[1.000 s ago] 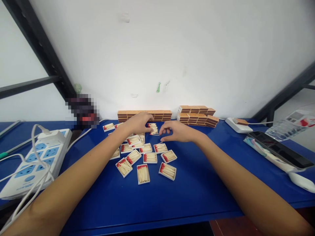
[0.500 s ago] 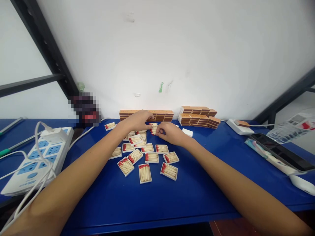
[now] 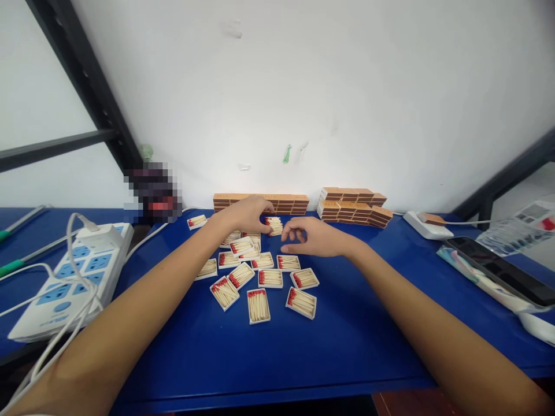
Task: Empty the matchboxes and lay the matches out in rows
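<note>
Several open white matchbox trays [image 3: 259, 305] full of red-tipped matches lie in a cluster on the blue table [image 3: 347, 346]. My left hand [image 3: 247, 214] reaches to the back of the cluster, its curled fingers closed on the left edge of one filled tray [image 3: 274, 226]. To the right of that tray, just above the table, my right hand [image 3: 312, 238] hovers with thumb and curved fingers apart and nothing visible in them. Two stacks of brown matchbox sleeves [image 3: 260, 202] [image 3: 353, 212] stand along the wall behind.
A large white and blue power strip [image 3: 65, 277] with cables lies at the left. At the right are a small white socket block [image 3: 427, 225], a dark phone [image 3: 498, 268] on a pale case, and a plastic packet [image 3: 515, 234]. Black shelf struts frame both sides.
My right hand went to the tray under my left fingers half a second ago and has now drawn back to the right with its fingers spread. My left hand stayed put.
</note>
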The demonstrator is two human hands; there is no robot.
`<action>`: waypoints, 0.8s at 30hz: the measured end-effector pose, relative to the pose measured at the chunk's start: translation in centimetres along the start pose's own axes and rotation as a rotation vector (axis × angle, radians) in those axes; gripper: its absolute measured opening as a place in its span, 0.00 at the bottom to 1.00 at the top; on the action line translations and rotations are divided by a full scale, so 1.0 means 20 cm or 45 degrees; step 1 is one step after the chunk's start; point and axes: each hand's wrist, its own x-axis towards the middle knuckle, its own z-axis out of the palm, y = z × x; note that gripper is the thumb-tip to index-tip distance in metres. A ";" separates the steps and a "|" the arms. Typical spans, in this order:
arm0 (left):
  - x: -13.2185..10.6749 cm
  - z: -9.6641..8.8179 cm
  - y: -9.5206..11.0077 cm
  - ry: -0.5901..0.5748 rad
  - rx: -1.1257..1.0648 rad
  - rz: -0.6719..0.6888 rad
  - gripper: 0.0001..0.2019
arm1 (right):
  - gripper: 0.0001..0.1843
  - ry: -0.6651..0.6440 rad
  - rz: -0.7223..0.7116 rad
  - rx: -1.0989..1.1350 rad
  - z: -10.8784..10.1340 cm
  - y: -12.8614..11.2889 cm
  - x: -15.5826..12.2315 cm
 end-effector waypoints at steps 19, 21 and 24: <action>-0.02 -0.04 0.01 0.012 -0.018 -0.079 0.24 | 0.15 -0.157 0.035 -0.084 0.01 -0.08 -0.03; -0.02 -0.03 0.00 0.023 -0.016 -0.078 0.26 | 0.14 -0.136 0.016 -0.104 0.02 -0.07 -0.02; -0.01 -0.03 -0.02 0.029 -0.011 -0.064 0.27 | 0.11 -0.069 -0.038 -0.155 0.04 -0.07 -0.01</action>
